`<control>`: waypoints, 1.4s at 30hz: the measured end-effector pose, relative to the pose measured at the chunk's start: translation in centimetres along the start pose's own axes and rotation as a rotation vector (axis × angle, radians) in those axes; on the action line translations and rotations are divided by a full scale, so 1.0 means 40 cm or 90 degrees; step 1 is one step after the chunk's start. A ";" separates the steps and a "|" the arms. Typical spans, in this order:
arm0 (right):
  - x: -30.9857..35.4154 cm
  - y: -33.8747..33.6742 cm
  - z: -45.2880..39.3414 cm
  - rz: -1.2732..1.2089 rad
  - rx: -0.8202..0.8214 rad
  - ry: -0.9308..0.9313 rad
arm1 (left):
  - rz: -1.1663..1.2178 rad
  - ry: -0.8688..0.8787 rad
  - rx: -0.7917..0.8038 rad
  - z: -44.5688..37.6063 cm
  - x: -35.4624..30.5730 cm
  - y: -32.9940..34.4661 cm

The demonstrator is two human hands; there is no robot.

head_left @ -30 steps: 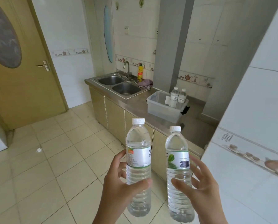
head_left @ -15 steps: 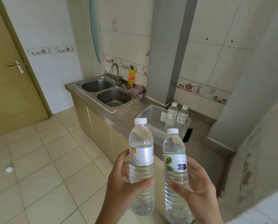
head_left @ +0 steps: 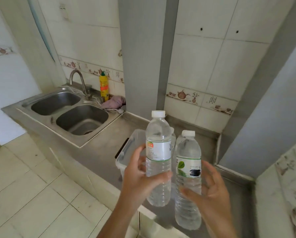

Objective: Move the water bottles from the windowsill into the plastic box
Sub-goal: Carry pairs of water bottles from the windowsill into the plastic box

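My left hand (head_left: pixel 140 177) grips a clear water bottle (head_left: pixel 158 148) with a white cap and a white label, held upright. My right hand (head_left: pixel 211 191) grips a second clear water bottle (head_left: pixel 188 157) with a green leaf on its label, also upright and slightly lower. Both bottles hang in front of the clear plastic box (head_left: pixel 126 152), which stands on the steel counter (head_left: pixel 100 152). The held bottles and my hands hide most of the box and what it holds.
A double steel sink (head_left: pixel 69 112) with a tap (head_left: pixel 78 79) lies left of the box. A yellow bottle (head_left: pixel 104 86) and a pink cloth (head_left: pixel 113 103) sit behind it. A grey pillar (head_left: pixel 142 57) and tiled walls close the counter's back and right. Tiled floor lies to the left.
The view has closed in on the counter; sink and box now look larger and nearer. Both bottles stay gripped upright and now cover the two bottles seen standing in the box earlier.
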State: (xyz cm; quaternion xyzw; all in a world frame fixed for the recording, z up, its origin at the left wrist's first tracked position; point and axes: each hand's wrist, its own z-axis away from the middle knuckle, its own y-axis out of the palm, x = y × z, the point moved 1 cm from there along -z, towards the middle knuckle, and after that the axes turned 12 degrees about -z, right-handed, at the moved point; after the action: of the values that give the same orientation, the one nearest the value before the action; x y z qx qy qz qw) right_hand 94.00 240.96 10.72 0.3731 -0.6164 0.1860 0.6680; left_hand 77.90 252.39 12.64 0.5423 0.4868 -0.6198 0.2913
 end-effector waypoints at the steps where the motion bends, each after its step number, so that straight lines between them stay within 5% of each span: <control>1: -0.005 0.012 -0.035 0.003 -0.011 -0.001 | 0.001 0.006 0.020 -0.053 0.004 0.008; 13: -0.112 0.053 -0.316 0.113 -0.089 0.025 | -0.098 0.034 0.227 -0.380 0.124 0.120; 28: -0.252 0.030 -0.368 0.298 -0.116 0.006 | -0.129 -0.069 0.151 -0.401 0.304 0.221; 42: -0.258 0.007 -0.350 0.341 -0.065 0.025 | -0.191 -0.097 0.210 -0.405 0.328 0.238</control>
State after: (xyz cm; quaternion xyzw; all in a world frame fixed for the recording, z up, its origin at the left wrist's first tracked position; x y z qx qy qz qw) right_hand 101.63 253.53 1.41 0.1592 -0.6886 0.3320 0.6247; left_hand 89.50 266.07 -1.63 0.4556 0.4308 -0.7664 0.1391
